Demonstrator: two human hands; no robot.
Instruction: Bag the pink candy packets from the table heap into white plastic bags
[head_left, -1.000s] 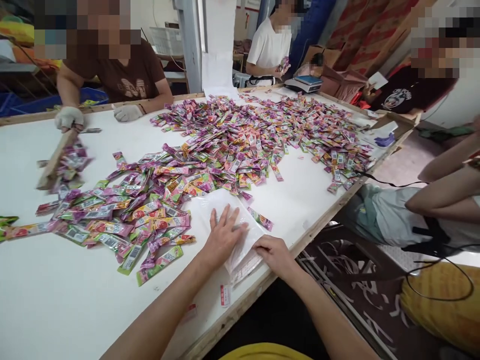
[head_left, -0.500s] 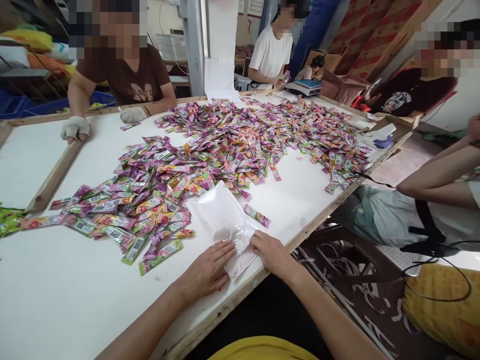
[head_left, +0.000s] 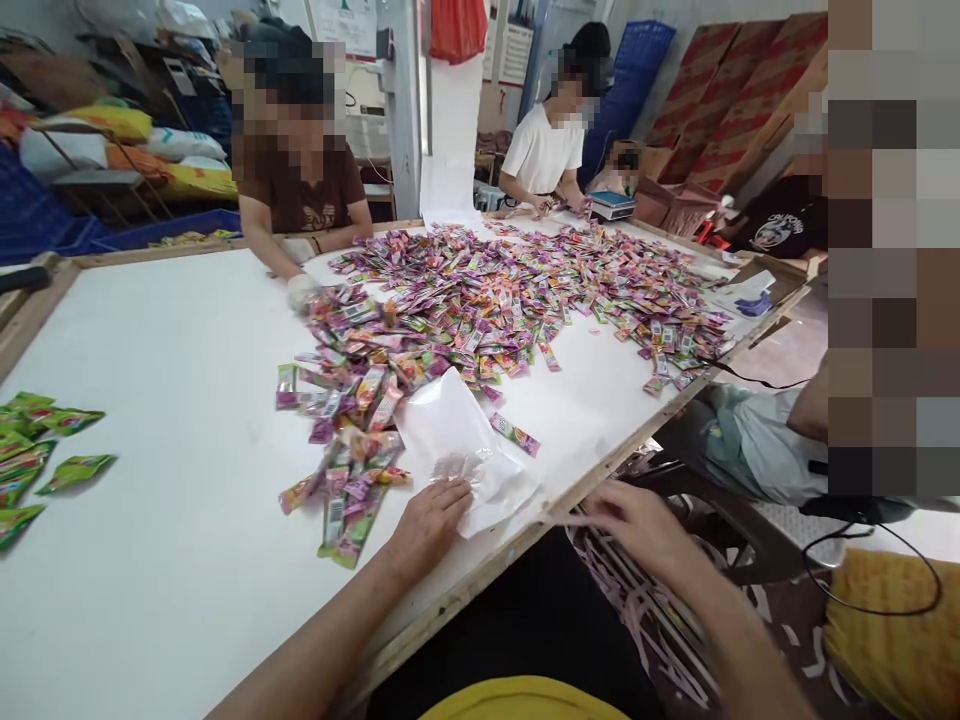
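Note:
A white plastic bag lies on the table in front of me, in the head view, its near part crinkled. My left hand rests on the bag's near left edge, fingers stretched out flat. Past the table's front edge, my right hand is slightly blurred, its fingers pinching a thin pale pink strip. One printed sachet lies just right of the bag. A large heap of sachets in pink, purple, green and orange spreads behind and left of the bag.
Green packets lie at the table's left. A wooden rim edges the white table. Pale strips hang below its front edge. One co-worker's gloved hand touches the heap; another person stands near a scale.
My right hand has left the bag and moved right, past the table edge, with a strip. The co-worker's gloved hand and the left-hand sachets have shifted right; the wooden bar is gone from view.

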